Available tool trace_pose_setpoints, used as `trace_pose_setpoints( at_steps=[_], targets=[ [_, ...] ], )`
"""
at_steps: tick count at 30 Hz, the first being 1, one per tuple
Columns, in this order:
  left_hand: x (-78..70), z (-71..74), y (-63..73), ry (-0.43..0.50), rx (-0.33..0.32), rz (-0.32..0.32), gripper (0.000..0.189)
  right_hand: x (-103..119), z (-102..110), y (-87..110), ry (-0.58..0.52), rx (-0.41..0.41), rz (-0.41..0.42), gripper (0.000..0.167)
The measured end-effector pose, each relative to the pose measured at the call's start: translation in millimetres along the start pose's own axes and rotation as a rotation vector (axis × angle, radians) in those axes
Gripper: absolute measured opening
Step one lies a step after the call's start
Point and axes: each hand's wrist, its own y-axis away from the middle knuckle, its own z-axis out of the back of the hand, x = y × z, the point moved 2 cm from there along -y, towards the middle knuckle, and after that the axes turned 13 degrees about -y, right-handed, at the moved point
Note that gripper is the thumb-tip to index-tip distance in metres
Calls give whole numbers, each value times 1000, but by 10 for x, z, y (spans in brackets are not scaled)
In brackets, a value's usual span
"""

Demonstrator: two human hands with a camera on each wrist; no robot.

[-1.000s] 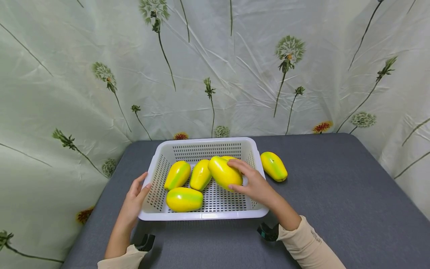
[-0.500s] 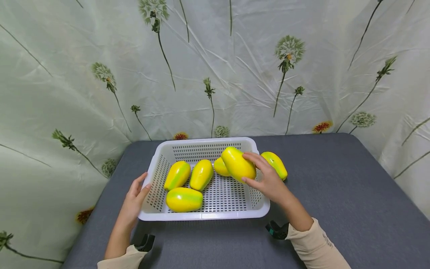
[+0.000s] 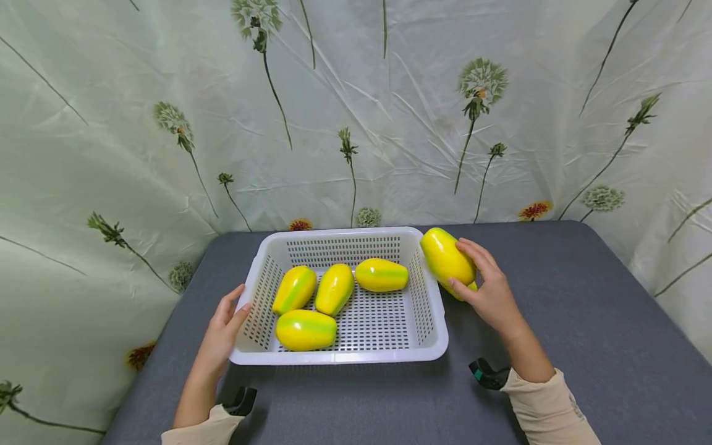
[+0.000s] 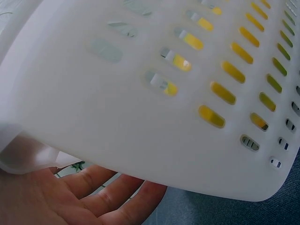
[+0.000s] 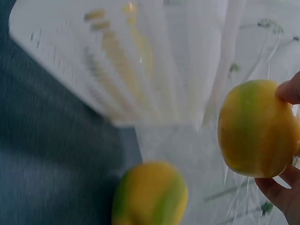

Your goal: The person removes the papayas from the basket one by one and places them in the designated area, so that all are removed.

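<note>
My right hand (image 3: 489,290) grips a yellow papaya (image 3: 447,254) just beyond the right rim of a white plastic basket (image 3: 384,356). In the right wrist view this held papaya (image 5: 255,129) is up off the table, thumb and fingers around it. Below it lies a second papaya (image 5: 151,194), mostly covered in the head view. My left hand (image 3: 219,330) holds the basket's left rim, thumb over the edge. In the left wrist view the fingers (image 4: 119,194) show beneath that rim. Inside the basket lie several green-streaked papayas, one (image 3: 381,275) at the back right.
The basket stands on a table with a dark grey cloth (image 3: 556,309). Behind the table hangs a pale curtain (image 3: 411,123) printed with flowers. Each wrist carries a black camera mount, such as the right one (image 3: 489,373).
My right hand has lifted a papaya out of the basket and carried it right, past the rim and over the papaya on the table. The left hand has stayed at the rim.
</note>
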Motion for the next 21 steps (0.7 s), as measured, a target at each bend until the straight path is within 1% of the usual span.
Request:
trace_pose_setpoints(
  at_steps=[3, 10, 15, 21],
  targets=[
    [4, -3, -2, 2, -1, -1, 58, -201, 115, 45, 21, -40, -21, 64],
    [10, -6, -4, 15, 6, 1, 59, -445, 347, 133, 53, -112, -113, 61],
    [15, -11, -7, 24, 9, 3, 59, -582, 445, 196, 66, -131, -170, 59],
    [17, -9, -12, 15, 4, 8, 58, -742, 489, 239, 86, -139, -240, 58]
  ],
)
